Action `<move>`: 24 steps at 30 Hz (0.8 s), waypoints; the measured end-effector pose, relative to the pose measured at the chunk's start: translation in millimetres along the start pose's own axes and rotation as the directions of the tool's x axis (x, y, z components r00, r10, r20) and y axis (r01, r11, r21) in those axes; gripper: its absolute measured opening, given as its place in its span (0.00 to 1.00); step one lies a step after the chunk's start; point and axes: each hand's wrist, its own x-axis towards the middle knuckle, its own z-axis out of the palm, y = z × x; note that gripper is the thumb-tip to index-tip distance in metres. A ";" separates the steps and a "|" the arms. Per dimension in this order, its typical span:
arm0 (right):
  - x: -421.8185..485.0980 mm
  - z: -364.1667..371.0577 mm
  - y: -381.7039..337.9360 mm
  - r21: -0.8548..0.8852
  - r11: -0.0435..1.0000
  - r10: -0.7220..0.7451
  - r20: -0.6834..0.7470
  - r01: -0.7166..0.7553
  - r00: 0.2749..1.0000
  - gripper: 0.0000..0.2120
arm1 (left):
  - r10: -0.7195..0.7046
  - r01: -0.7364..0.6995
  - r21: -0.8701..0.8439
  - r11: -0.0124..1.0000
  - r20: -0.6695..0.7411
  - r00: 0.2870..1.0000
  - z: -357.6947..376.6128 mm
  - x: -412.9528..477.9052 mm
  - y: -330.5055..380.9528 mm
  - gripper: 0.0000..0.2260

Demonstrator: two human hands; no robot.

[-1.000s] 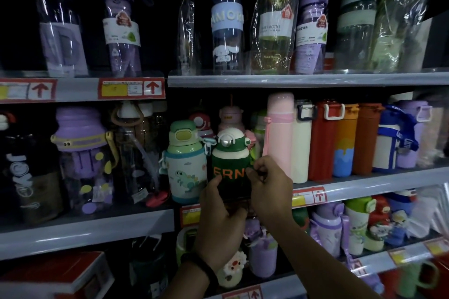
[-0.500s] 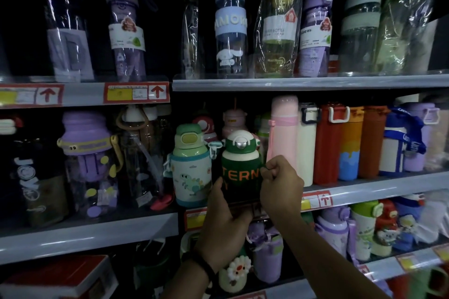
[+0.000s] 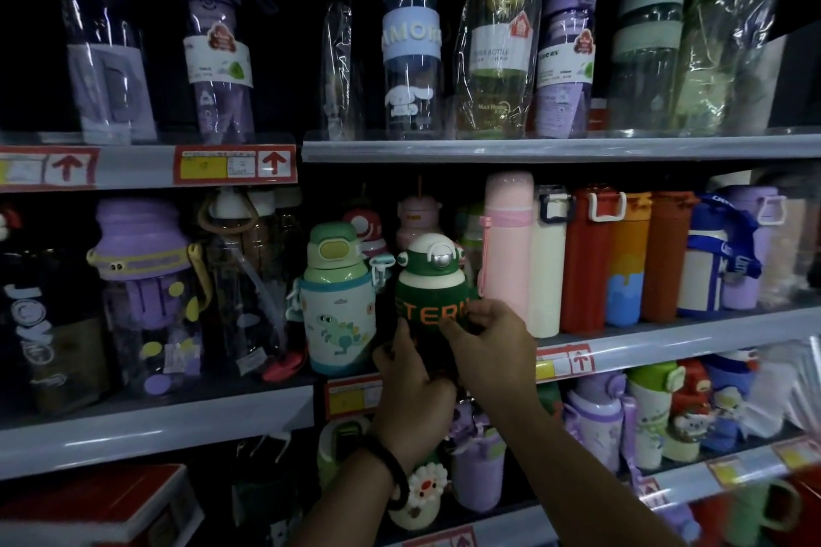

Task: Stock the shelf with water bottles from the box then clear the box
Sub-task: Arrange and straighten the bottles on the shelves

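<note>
Left hand [image 3: 413, 395] and right hand [image 3: 493, 351] curl fingers [image 3: 466, 312] round the green bottle [image 3: 428, 280]; it seems near the shelf [image 3: 666, 329] lip. Released crooked, it may topple the dinosaur bottle [image 3: 340, 311] just left of the fingers.

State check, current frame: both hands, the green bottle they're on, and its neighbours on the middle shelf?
green bottle: upright, cap on, held by both hands, base hidden.
left hand: grips the green bottle low on its left side.
right hand: fingers curled on the green bottle's lettered sleeve.
dinosaur bottle: upright, left of it, untouched.
pink bottle: upright, right of it, capped.
middle shelf: lined with standing bottles.
</note>
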 end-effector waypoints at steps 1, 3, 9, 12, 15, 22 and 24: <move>-0.4 -1.4 -0.2 -0.005 1.000 0.003 0.004 -0.003 1.000 0.17 | 0.003 -0.003 -0.007 1.000 0.015 1.000 -0.4 0.0 2.5 0.38; -1.7 -2.2 1.1 -0.008 1.000 0.009 0.032 -0.009 0.999 0.19 | 0.010 -0.010 -0.005 1.000 -0.003 1.000 0.0 3.2 5.2 0.39; -2.7 -4.5 7.6 0.062 0.998 -0.007 0.132 -0.002 0.991 0.17 | 0.063 -0.062 -0.058 0.996 0.022 0.998 12.6 15.1 -22.3 0.41; 0.4 -6.6 7.9 0.057 0.998 -0.010 0.169 0.000 0.986 0.16 | -0.010 0.012 -0.032 0.999 0.041 0.999 10.8 -2.3 -1.3 0.44; 2.7 -5.5 6.5 0.051 0.999 -0.023 0.186 0.014 0.982 0.25 | -0.025 0.025 -0.006 1.000 0.037 0.999 14.9 -13.3 7.5 0.45; 1.4 -3.4 9.8 0.024 0.998 -0.056 0.207 0.052 0.977 0.18 | -0.017 0.014 0.058 0.998 0.057 0.998 8.1 -11.2 3.9 0.45; -0.6 -2.4 10.2 0.023 0.997 -0.072 0.211 0.069 0.975 0.19 | -0.009 0.006 0.062 0.998 0.055 0.998 5.5 -8.9 0.4 0.46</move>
